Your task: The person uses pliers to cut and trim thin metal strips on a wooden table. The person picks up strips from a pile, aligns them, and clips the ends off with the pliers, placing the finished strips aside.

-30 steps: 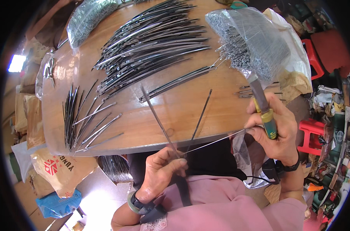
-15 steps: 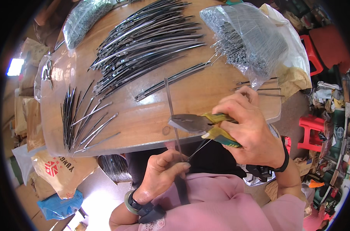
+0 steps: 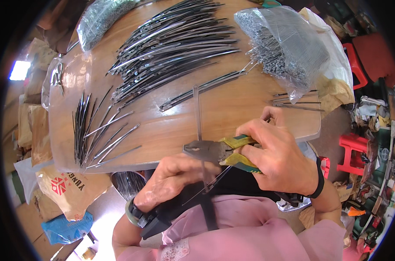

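My right hand [image 3: 280, 152] is closed round the yellow-and-green handles of a pair of pliers [image 3: 208, 151]. The pliers' jaws lie across a narrow flat metal strip [image 3: 198, 113], which stands nearly upright in front of me. My left hand [image 3: 173, 176] is at the strip's lower part, just below the jaws. Its fingers are bent and smeared by motion, and whether they grip the strip cannot be made out. A thin dark wire [image 3: 195, 198] slants below the pliers, near the strip's lower end.
A large pile of dark metal strips [image 3: 171, 48] covers the table's [image 3: 249, 95] far middle. Smaller bunches lie left and right. Clear bags of wire pieces [image 3: 288, 48] sit at the back. Scissors [image 3: 58, 78] rest at the left edge. A red stool [image 3: 353, 152] stands at right.
My left hand has moved up along the strip toward the pliers' jaws. The pliers have shifted slightly down and left with my right hand. The strip's lower end and the wire now hang visible below.
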`<state>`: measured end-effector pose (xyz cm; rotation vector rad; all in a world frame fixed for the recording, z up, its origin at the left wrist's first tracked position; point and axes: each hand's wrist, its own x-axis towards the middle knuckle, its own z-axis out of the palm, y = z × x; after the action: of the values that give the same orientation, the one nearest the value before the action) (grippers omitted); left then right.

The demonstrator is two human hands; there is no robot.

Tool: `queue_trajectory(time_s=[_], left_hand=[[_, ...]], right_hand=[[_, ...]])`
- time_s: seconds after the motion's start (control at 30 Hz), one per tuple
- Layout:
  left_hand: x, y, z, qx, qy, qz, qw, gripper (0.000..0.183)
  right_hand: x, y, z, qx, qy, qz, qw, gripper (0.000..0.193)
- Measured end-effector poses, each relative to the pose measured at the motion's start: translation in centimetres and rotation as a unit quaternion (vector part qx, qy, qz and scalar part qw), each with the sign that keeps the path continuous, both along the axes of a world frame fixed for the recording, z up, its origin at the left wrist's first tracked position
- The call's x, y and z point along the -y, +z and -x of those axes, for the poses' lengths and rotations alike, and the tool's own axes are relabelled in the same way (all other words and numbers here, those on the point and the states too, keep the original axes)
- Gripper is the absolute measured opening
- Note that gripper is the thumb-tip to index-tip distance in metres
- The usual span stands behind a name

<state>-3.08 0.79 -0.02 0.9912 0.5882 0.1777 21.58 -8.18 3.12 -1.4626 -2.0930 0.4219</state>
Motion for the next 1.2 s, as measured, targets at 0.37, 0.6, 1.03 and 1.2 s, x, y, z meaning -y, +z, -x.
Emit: queue_trajectory(time_s=[0.37, 0.6, 1.03, 1.2], left_hand=[[1.2, 0.8, -2.8, -0.056, 0.053, 0.332, 0.94, 0.012], [2.6, 0.3, -2.1, 0.032, 0.162, 0.211, 0.963, 0.018], [4.4, -0.6, -2.9, -0.017, 0.199, -0.014, 0.98, 0.01], [5.4, -2.0, 0.0, -0.057, 0.227, -0.001, 0.972, 0.008]], right_hand=[[-0.8, -0.3, 1.0, 0.012, -0.033, -0.048, 0.998, 0.021], [3.9, -0.8, 0.0, -0.077, -0.112, 0.116, 0.984, 0.028], [3.8, -0.6, -0.2, -0.102, 0.002, 0.193, 0.976, 0.043], [3.6, -2.3, 1.8, -0.015, 0.067, 0.197, 0.978, 0.034]])
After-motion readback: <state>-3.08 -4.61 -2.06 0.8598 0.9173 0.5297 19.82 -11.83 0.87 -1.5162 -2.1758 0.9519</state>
